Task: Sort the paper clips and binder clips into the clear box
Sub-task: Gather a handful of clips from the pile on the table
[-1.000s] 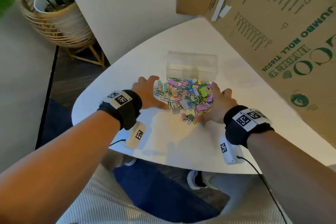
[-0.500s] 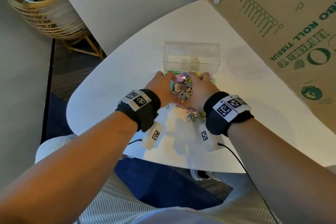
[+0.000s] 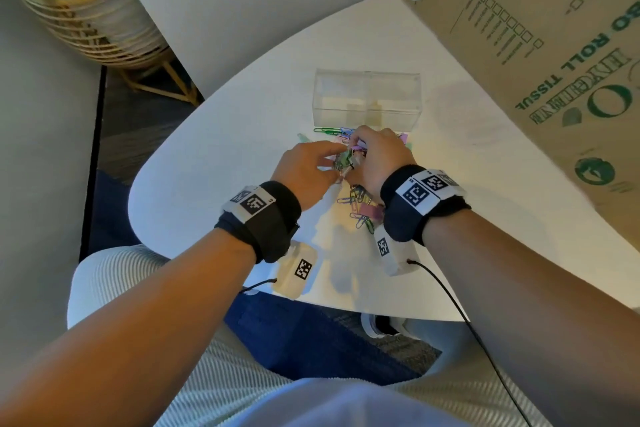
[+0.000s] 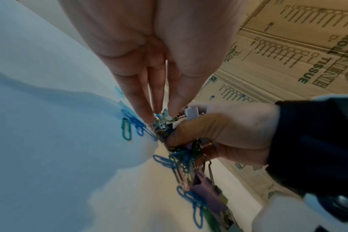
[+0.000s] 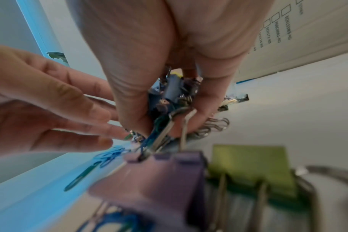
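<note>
Centrally, right hand [image 3: 377, 163]: grip clenched round a tangled bunch of clips [image 3: 346, 160], paper clips and binder clips mixed, thumb and curled fingers closed about it; the bunch is raised just off the surface [image 3: 214, 163].
Left hand [image 3: 306, 172]: fingers extended and close together, tips touching the bunch from the left side; grip released, nothing enclosed.
Hanging from the bunch, in the right wrist view: one purple binder clip [image 5: 155, 177] with silver wire handles, and one green binder clip [image 5: 252, 166] just beside it.
Loose clips on the surface: several blue and green paper clips [image 3: 358, 208] with a pink binder clip, lying under and near the right wrist; a few more green and blue paper clips [image 3: 332, 130] beyond the hands, just in front of the box.
Clear box [image 3: 367, 99]: rectangular, transparent, standing on the white surface just beyond both hands; contents cannot be made out.
Cardboard carton [image 3: 540, 55]: large, printed in green with "ROLL TISSUE", on the right of the surface.
Wicker planter [image 3: 86, 17]: on a wooden stand on the floor, far left.
</note>
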A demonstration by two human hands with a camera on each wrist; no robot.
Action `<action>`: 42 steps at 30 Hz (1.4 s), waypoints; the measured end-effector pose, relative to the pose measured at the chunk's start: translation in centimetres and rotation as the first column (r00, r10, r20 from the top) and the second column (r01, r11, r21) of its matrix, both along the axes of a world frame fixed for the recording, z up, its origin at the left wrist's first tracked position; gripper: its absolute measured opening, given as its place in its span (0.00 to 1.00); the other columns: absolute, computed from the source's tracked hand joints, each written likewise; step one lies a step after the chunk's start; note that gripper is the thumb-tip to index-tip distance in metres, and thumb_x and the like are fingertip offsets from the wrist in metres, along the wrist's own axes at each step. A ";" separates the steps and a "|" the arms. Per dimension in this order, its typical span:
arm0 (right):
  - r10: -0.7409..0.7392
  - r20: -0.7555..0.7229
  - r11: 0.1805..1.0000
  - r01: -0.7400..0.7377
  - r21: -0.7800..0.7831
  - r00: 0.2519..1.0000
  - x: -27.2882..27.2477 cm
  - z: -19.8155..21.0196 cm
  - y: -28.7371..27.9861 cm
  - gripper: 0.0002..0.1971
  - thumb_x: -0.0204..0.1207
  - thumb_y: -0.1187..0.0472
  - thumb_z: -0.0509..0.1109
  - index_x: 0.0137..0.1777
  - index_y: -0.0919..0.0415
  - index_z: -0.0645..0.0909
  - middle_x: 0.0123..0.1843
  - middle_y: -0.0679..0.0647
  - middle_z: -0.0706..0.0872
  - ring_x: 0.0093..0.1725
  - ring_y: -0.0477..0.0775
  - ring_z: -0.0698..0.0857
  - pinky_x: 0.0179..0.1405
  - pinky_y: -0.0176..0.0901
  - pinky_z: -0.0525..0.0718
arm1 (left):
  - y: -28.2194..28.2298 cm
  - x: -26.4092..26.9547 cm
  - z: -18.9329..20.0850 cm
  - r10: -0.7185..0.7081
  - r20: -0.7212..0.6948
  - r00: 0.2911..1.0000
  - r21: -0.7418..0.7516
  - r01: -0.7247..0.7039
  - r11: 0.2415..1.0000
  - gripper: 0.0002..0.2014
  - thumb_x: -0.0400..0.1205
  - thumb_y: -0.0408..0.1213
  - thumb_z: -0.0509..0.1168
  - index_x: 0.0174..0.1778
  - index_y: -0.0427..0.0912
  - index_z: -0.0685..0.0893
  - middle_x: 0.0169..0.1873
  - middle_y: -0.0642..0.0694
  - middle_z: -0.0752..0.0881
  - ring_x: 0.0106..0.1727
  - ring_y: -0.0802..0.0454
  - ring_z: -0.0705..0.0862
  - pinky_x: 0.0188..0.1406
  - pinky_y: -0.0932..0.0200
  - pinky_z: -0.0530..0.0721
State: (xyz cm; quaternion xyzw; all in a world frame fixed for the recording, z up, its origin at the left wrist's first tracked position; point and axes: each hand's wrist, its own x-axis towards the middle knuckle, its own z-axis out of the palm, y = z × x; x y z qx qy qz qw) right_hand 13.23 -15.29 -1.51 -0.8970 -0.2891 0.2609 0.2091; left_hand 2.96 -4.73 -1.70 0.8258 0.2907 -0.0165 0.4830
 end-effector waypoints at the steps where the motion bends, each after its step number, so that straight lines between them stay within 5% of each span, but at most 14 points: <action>1: -0.014 0.002 1.000 0.014 0.015 1.000 0.0 0.0 0.0 0.15 0.72 0.60 0.71 0.59 0.51 0.77 0.59 0.59 0.74 0.43 0.59 0.75 0.44 0.40 0.71 | 0.0 -0.2 -0.1 0.010 0.011 1.000 -0.001 -0.010 1.000 0.22 0.79 0.30 0.66 0.67 0.55 0.81 0.62 0.51 0.84 0.59 0.55 0.83 0.34 0.75 0.78; 5: -0.072 -0.020 0.996 0.073 0.053 0.997 0.4 0.1 -0.4 0.17 0.67 0.60 0.77 0.55 0.50 0.79 0.54 0.56 0.75 0.44 0.58 0.77 0.42 0.39 0.72 | 0.1 -0.5 -0.1 0.062 0.097 0.993 0.000 -0.062 0.998 0.19 0.80 0.32 0.65 0.63 0.58 0.81 0.63 0.52 0.82 0.62 0.58 0.80 0.36 0.81 0.74; 10: -0.197 -0.101 0.969 0.209 0.133 0.975 1.3 0.5 -1.1 0.14 0.63 0.64 0.79 0.47 0.52 0.81 0.46 0.52 0.83 0.43 0.61 0.84 0.43 0.46 0.86 | -0.6 -0.3 0.4 0.237 0.226 0.945 -0.213 -0.190 0.958 0.13 0.81 0.29 0.63 0.56 0.50 0.84 0.55 0.49 0.87 0.49 0.53 0.85 0.45 0.66 0.84; 14: -0.273 -0.172 0.934 0.304 0.189 0.946 1.8 1.3 -1.8 0.13 0.61 0.66 0.79 0.43 0.52 0.83 0.41 0.54 0.85 0.32 0.58 0.83 0.32 0.45 0.88 | -1.4 0.4 0.7 0.441 0.177 0.880 -0.583 -0.267 0.768 0.10 0.83 0.31 0.63 0.58 0.39 0.84 0.54 0.40 0.87 0.49 0.46 0.85 0.52 0.57 0.85; 18: -0.245 -0.214 0.920 0.296 0.256 0.946 2.3 2.5 -2.3 0.12 0.64 0.68 0.78 0.42 0.54 0.81 0.40 0.54 0.83 0.28 0.52 0.80 0.20 0.35 0.80 | -1.7 1.7 0.9 0.508 0.094 0.856 -0.744 -0.279 0.607 0.13 0.85 0.39 0.61 0.63 0.40 0.81 0.58 0.40 0.85 0.57 0.44 0.86 0.58 0.55 0.83; 23: -0.115 -0.178 0.926 0.170 0.338 0.977 2.0 4.1 -2.0 0.13 0.62 0.69 0.77 0.41 0.53 0.80 0.33 0.44 0.80 0.29 0.45 0.76 0.25 0.32 0.74 | -2.2 3.6 1.4 0.465 -0.023 0.885 -0.886 -0.234 0.401 0.24 0.86 0.54 0.53 0.68 0.38 0.77 0.55 0.40 0.85 0.49 0.47 0.85 0.50 0.52 0.84; 27: 0.084 -0.065 0.959 -0.063 0.277 0.994 1.0 5.1 -0.9 0.15 0.60 0.69 0.76 0.45 0.55 0.82 0.37 0.46 0.83 0.35 0.46 0.79 0.27 0.27 0.74 | -2.8 4.2 1.9 0.463 -0.167 0.870 -0.961 -0.249 0.123 0.20 0.85 0.55 0.54 0.54 0.42 0.81 0.50 0.41 0.85 0.50 0.46 0.84 0.52 0.52 0.80; 30: 0.170 0.016 0.967 -0.170 0.189 0.985 0.6 4.9 -0.1 0.19 0.61 0.68 0.76 0.51 0.53 0.82 0.49 0.54 0.83 0.47 0.53 0.81 0.40 0.36 0.77 | -3.2 4.9 1.8 0.526 -0.200 0.827 -0.974 -0.226 -0.016 0.12 0.88 0.33 0.53 0.41 0.41 0.77 0.37 0.45 0.78 0.34 0.57 0.81 0.35 0.67 0.82; 32: 0.176 0.010 0.972 -0.175 0.156 0.984 0.5 4.9 0.1 0.23 0.62 0.67 0.76 0.57 0.51 0.80 0.53 0.56 0.80 0.50 0.55 0.81 0.46 0.42 0.80 | -3.5 4.8 2.2 0.595 -0.170 0.786 -0.977 -0.215 0.006 0.14 0.87 0.23 0.51 0.38 0.41 0.72 0.35 0.46 0.74 0.32 0.63 0.77 0.33 0.73 0.79; 34: 0.196 -0.005 0.970 -0.193 0.148 0.981 0.4 5.3 0.2 0.30 0.62 0.67 0.75 0.65 0.49 0.73 0.53 0.57 0.80 0.50 0.56 0.82 0.46 0.44 0.81 | -3.7 4.6 2.2 0.599 -0.153 0.786 -0.982 -0.191 0.001 0.11 0.87 0.33 0.54 0.40 0.41 0.76 0.38 0.44 0.77 0.37 0.56 0.79 0.40 0.62 0.81; 37: 0.203 -0.012 0.964 -0.198 0.180 0.979 0.1 6.3 -0.1 0.38 0.63 0.64 0.77 0.72 0.47 0.66 0.54 0.56 0.81 0.48 0.54 0.83 0.48 0.44 0.83 | -3.3 4.3 2.0 0.603 -0.214 0.768 -0.977 -0.170 -0.130 0.13 0.86 0.42 0.54 0.48 0.39 0.80 0.44 0.39 0.83 0.49 0.46 0.82 0.52 0.52 0.79; 42: 0.146 -0.062 0.956 -0.125 0.264 0.987 -0.1 7.0 -1.3 0.39 0.63 0.61 0.83 0.72 0.43 0.70 0.62 0.47 0.80 0.54 0.48 0.82 0.45 0.24 0.78 | -2.6 3.6 1.9 0.553 -0.169 0.816 -0.983 -0.094 -0.160 0.19 0.85 0.45 0.55 0.53 0.34 0.84 0.46 0.33 0.89 0.53 0.39 0.84 0.57 0.45 0.79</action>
